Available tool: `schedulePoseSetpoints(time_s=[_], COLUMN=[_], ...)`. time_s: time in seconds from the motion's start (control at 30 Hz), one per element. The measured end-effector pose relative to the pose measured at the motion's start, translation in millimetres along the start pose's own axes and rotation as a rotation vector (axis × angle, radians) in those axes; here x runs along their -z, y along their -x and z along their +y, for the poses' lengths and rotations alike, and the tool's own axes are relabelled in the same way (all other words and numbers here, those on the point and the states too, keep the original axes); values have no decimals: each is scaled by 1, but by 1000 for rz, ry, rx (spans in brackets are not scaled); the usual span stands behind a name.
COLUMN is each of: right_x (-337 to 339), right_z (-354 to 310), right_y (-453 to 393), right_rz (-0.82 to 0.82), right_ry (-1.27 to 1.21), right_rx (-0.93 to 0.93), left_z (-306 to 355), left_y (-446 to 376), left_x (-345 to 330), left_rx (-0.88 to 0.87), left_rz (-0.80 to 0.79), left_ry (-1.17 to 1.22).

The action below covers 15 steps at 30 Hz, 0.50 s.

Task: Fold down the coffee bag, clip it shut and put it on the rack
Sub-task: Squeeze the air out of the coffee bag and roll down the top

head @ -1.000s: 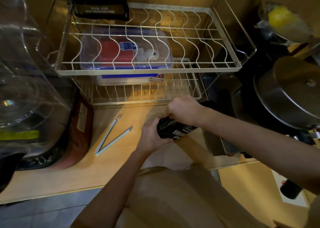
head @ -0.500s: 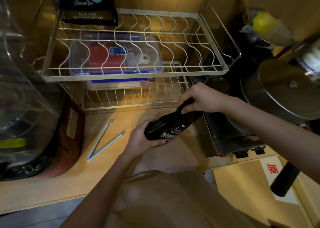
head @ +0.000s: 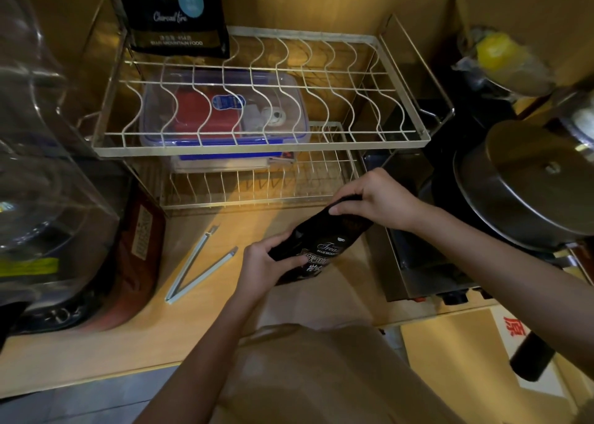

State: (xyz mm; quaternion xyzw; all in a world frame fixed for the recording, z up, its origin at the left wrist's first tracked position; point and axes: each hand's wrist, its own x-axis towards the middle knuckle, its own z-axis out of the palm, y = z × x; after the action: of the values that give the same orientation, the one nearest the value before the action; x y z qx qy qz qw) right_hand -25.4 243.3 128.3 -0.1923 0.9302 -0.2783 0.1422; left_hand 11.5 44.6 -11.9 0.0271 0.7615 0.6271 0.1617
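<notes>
A black coffee bag (head: 321, 246) with white lettering lies tilted over the wooden counter, top end up and to the right. My left hand (head: 266, 263) grips its lower end. My right hand (head: 376, 198) pinches its top edge. A pale blue bag clip (head: 199, 263) lies spread in a V on the counter, left of the bag, apart from both hands. The two-tier wire rack (head: 257, 148) stands behind, its upper shelf mostly bare wire.
Another black coffee bag (head: 173, 12) stands at the rack's back left. A clear box with a blue rim (head: 225, 115) sits on the lower tier. A glass appliance (head: 48, 166) is on the left, a steel lid (head: 540, 179) and stove on the right.
My right hand has risen up and to the right with the bag's top, so the bag stretched out from a crumpled bundle. The clip has not moved.
</notes>
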Motion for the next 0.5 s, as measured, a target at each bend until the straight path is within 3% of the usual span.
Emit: schedulePoseSetpoints(time_s=[0.33, 0.5], right_x=[-7, -9], right_z=[-19, -24], right_y=[-11, -16], right_rz=[-121, -117], right_ry=[115, 147], right_rx=[109, 133], left_z=[4, 9], left_y=[4, 0], left_x=[8, 2], left_rx=[-93, -93], left_rz=[-39, -13], left_ry=[-83, 19])
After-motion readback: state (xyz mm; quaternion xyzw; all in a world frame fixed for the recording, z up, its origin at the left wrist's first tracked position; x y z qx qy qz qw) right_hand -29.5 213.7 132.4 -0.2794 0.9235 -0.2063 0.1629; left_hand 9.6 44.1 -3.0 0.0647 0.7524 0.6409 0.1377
